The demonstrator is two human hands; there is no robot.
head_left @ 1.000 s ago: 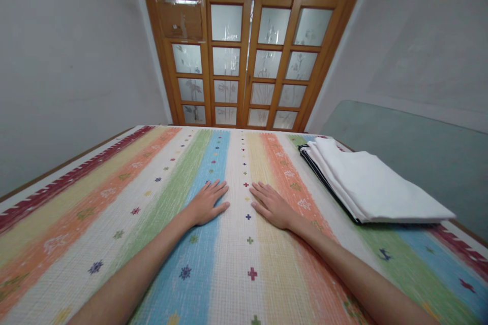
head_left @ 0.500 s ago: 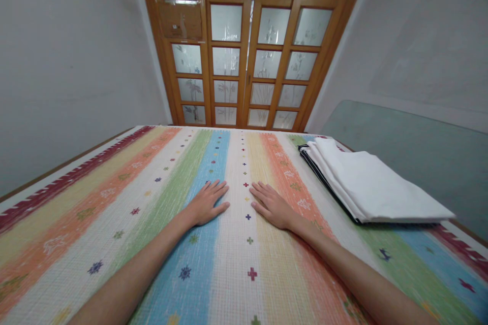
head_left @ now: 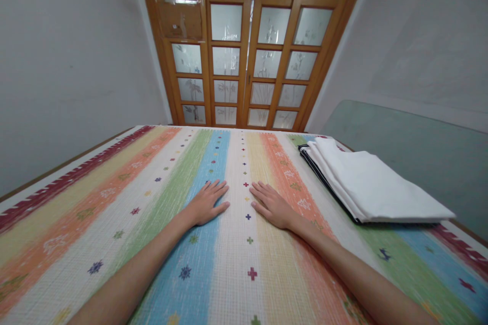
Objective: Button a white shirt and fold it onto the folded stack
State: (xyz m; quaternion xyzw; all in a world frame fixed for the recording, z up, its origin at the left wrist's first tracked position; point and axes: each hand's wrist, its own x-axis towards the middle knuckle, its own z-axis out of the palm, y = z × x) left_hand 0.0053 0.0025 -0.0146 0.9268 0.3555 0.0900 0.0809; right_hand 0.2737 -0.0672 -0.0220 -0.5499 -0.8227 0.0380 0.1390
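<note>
My left hand lies palm down on a striped cloth, over its blue band, with the fingers stretched out and the thumb apart. A short way to its right, my right hand rests flat on the yellow band, fingers extended as well. Neither hand holds anything. A folded white cloth with dark layers beneath it lies on the striped cloth to the right, apart from my right hand.
A grey-green panel stands along the right edge, behind the folded cloth. Beyond the far edge is a wooden door with frosted panes. Pale walls rise on the left and right.
</note>
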